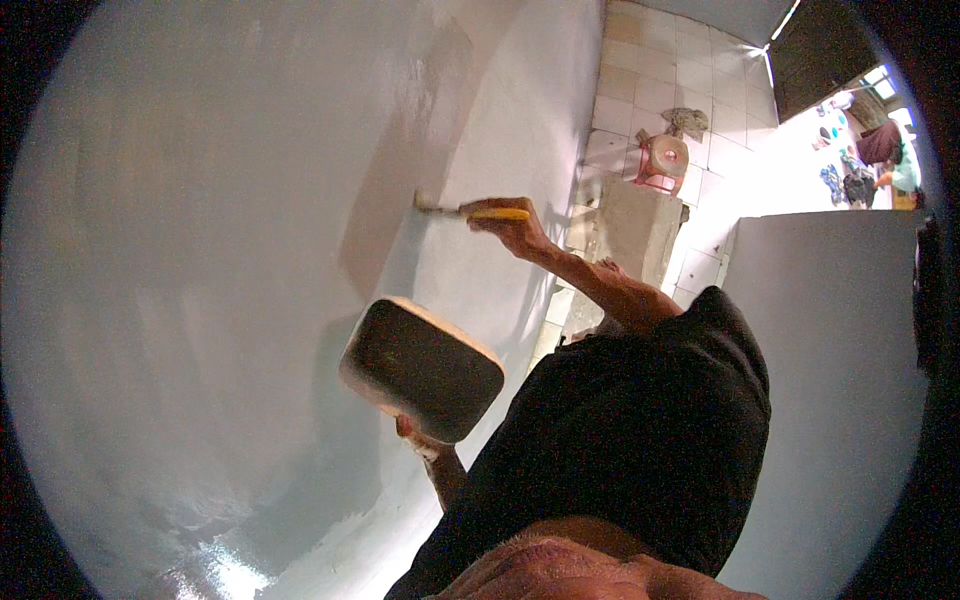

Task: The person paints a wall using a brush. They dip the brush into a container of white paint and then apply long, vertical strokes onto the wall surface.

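My right hand (514,225) grips a tool by its yellow handle (501,214). The narrow head of the tool reaches left to the smooth grey-white wall (300,187); whether it is a scraper or a brush I cannot tell, nor if it touches. Lower down, my left hand (409,431) holds a rectangular tray or tub (424,371) with rounded corners, a dark broad face and a pale edge. Most of that hand is hidden behind it. Damp-looking darker patches and shadows mark the wall, and a shiny area shows at its lower part.
On the tiled floor (652,82) stand a worn plank or bench top (637,225), a reddish plastic stool (667,161) and a crumpled cloth (686,121). Another wall (825,360) rises at right. Beyond a bright opening, another person (904,161) is near several containers.
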The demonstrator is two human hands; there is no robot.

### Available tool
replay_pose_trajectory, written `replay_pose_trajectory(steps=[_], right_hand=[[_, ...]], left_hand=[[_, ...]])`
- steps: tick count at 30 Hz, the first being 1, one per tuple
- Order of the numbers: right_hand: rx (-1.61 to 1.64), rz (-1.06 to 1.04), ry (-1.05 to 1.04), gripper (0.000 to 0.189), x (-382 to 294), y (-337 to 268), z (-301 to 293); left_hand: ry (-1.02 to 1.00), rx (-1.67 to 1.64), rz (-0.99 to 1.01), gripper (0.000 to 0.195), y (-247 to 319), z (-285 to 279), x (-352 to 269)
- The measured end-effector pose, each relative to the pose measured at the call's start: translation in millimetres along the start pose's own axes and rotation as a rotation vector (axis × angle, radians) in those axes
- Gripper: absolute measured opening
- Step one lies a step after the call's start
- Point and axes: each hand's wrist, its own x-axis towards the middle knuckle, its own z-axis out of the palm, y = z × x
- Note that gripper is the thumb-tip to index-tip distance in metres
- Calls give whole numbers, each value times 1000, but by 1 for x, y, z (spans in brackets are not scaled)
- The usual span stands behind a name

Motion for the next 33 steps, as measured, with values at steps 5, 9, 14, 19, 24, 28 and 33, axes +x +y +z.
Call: replay_pose_trajectory(steps=[5, 9, 14, 19, 24, 28, 33], right_hand=[[152, -92, 12, 14, -12, -56, -15], [-134, -46, 127, 11, -26, -181, 9], [-652, -9, -157, 18, -70, -236, 51], [-1162, -30, -326, 18, -94, -218, 79], [-1203, -191, -329, 26, -97, -183, 70], [-1179, -162, -345, 19, -91, -189, 75], [-1181, -226, -506, 19, -81, -187, 77]], left_hand=[[-113, -82, -23, 72, -7, -13, 3], [-223, 51, -6, 68, -18, 12, 8], [-332, 77, 63, 59, -54, 26, 32], [-365, 99, 89, 69, -56, 48, 39], [-343, 55, 82, 73, -59, 53, 38], [-362, 89, 66, 78, -56, 48, 44], [-326, 124, 45, 81, -55, 50, 46]])
